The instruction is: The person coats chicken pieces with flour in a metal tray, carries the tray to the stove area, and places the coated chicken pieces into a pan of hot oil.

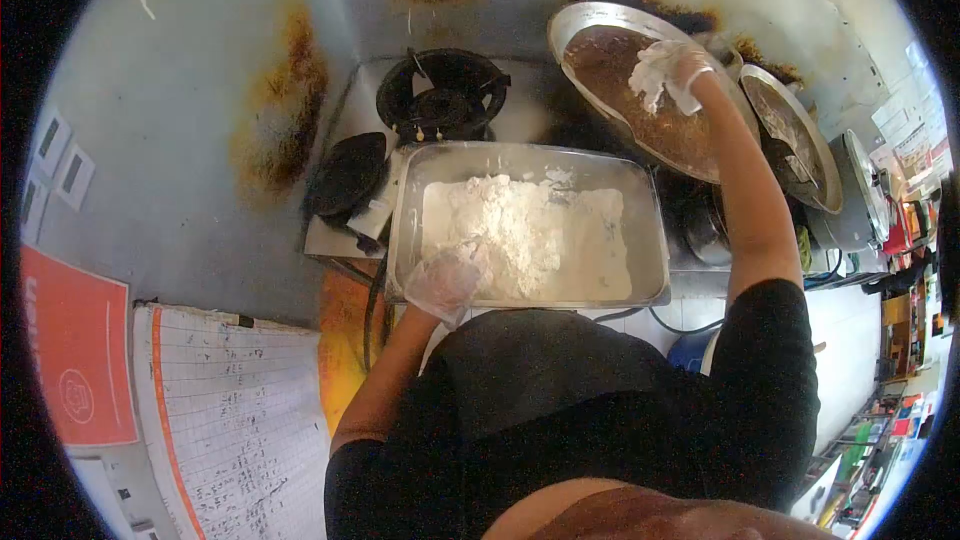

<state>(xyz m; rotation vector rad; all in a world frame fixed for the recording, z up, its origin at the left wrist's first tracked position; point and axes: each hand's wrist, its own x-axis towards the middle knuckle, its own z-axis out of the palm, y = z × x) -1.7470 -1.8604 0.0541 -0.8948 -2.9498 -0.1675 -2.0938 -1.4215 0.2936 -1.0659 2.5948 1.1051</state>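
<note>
My left hand (pixel 446 282), in a clear plastic glove, rests at the near left of a rectangular metal tray (pixel 660 258), its fingers at the edge of a heap of white flour (pixel 515 230). What those fingers hold, if anything, is hidden. My right hand (pixel 676 76), gloved as well and coated in white, is over a large round pan (pixel 640 135) of dark brown liquid at the back right. White-coated material hangs around its fingers; its exact shape is unclear.
A black gas burner (pixel 440 100) stands behind the tray, with a dark burner part (pixel 348 175) to its left. At right are a second round pan (pixel 822 165) and a lidded pot (pixel 866 190). A handwritten sheet (pixel 230 410) hangs at lower left.
</note>
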